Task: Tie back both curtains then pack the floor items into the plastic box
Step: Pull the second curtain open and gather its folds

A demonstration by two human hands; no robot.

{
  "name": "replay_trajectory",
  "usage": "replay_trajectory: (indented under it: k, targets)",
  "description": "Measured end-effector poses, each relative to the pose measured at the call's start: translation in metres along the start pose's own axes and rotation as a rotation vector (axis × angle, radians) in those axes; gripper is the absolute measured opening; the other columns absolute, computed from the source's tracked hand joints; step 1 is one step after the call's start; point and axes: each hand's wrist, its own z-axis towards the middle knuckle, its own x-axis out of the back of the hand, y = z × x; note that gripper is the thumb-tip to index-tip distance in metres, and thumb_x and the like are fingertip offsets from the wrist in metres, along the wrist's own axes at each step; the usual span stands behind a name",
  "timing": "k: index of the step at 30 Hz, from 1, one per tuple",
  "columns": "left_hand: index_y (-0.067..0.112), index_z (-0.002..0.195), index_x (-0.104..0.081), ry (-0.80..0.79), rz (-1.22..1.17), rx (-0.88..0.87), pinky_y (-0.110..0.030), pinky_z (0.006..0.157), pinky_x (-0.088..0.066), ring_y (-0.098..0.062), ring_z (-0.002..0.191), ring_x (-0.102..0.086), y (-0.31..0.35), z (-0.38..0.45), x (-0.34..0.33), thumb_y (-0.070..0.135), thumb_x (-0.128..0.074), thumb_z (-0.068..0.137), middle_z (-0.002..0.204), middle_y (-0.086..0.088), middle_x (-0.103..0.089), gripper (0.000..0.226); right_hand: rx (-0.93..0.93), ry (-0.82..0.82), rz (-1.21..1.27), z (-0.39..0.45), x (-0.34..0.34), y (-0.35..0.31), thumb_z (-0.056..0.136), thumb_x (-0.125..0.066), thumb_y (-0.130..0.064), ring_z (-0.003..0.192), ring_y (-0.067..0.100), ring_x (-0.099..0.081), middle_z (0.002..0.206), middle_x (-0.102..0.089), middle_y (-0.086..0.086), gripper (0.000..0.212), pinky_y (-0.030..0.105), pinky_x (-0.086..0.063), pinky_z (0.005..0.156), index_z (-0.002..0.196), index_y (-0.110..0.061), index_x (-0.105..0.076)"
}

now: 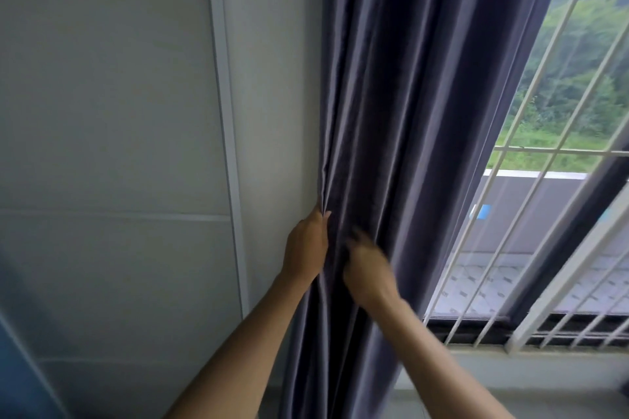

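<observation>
Two bare forearms come up from the bottom, both reaching into the one curtain (pixel 408 112) in view, a dark grey one hanging bunched between the wall (pixel 102 112) and the barred window (pixel 561 180). Left hand (pixel 306 248) has its fingers (pixel 321 214) pinching the wall-side edge. Right hand (pixel 367 269) is blurred against the folds, can't tell its grip. I'd say early days: no tie on yet, second curtain, floor stuff and box all out of shot

One head-worn view looks forward from close behind both hands, facing the curtain (pixel 391 112) beyond them.
</observation>
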Motion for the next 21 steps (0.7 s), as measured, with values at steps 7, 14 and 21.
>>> replay_trajectory:
  k: [7, 14, 21]
  targets:
    - [-0.007, 0.111, -0.06, -0.032, -0.07, 0.043, -0.032, 0.068, -0.053, -0.035, 0.067, -0.064, -0.007, 0.005, 0.009, 0.011, -0.041, 0.1, 0.077, -0.023, -0.065, 0.028, 0.186, 0.841, 0.262, 0.049, 0.122, -0.027, 0.086, -0.055, -0.003, 0.136, 0.026, -0.033, 0.147, -0.033, 0.015, 0.055, 0.003, -0.021, 0.106, 0.139, -0.01, -0.043]
    - [-0.008, 0.106, -0.059, -0.031, -0.071, 0.074, -0.04, 0.064, -0.053, -0.04, 0.066, -0.062, -0.01, 0.003, 0.011, 0.009, -0.042, 0.1, 0.075, -0.026, -0.064, 0.025, -0.09, 0.457, 0.496, 0.08, 0.096, -0.013, 0.091, -0.056, -0.009, 0.117, 0.029, -0.057, 0.134, -0.054, 0.015, 0.071, 0.042, -0.049, 0.099, 0.15, -0.018, -0.016]
    - [-0.01, 0.096, -0.057, -0.019, -0.05, 0.049, -0.036, 0.055, -0.048, -0.039, 0.061, -0.059, -0.005, 0.003, 0.012, 0.013, -0.041, 0.101, 0.068, -0.026, -0.06, 0.029, -0.141, 0.158, 0.229, 0.054, 0.006, 0.013, 0.089, -0.041, 0.001, 0.096, 0.039, -0.065, 0.107, -0.066, 0.019, 0.046, 0.046, -0.055, 0.082, 0.132, -0.011, -0.038]
